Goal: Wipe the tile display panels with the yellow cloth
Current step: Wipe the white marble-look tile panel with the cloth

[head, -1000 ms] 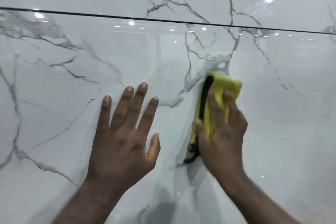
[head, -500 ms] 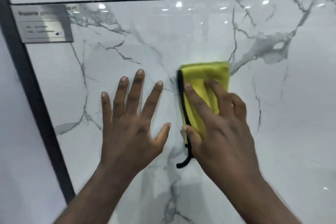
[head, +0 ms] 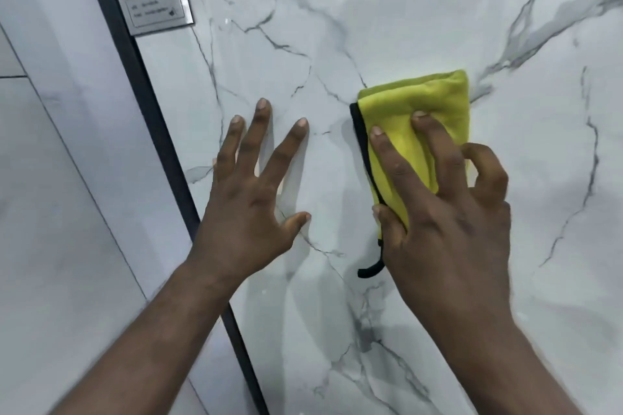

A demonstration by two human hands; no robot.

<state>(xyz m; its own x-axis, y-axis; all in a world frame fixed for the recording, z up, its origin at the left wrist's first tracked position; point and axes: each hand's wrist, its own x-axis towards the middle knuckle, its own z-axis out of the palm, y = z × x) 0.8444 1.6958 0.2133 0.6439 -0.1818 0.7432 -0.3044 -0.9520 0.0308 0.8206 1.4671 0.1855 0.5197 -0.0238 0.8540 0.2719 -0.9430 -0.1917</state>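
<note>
I judge the wiping stroke to be under way on the marbled tile panel (head: 371, 27), with the work near its left border, where a dark frame strip (head: 141, 104) divides it from the neighbouring panel (head: 50, 178). The yellow cloth (head: 421, 101) lies folded into a pad flat against the glossy face, about mid-height in my view and right of centre, its black edging turned to the left and a black loop (head: 371, 269) hanging free below it. My right hand (head: 448, 212) covers the lower half of the pad: index and middle fingers lie long and nearly straight across the fabric, pressing it to the tile, the thumb hooks in against the lower left edge, and the ring and little fingers curl at the right edge, so the pad is both pinned and bracketed rather than balled up in a fist. My left hand (head: 249, 199) holds nothing; its fingers are spread wide and straight, the tips at or just off the bare tile beside the cloth, apparently as a brace, though I cannot tell whether the palm touches. A label plate (head: 153, 0) sits in the panel's upper left corner. The next move, as I read it, calls for steady pressure while carrying the pad across the unwiped strip towards the frame, passing under or round the left hand and skirting the plate's edge so the fold does not catch.
</note>
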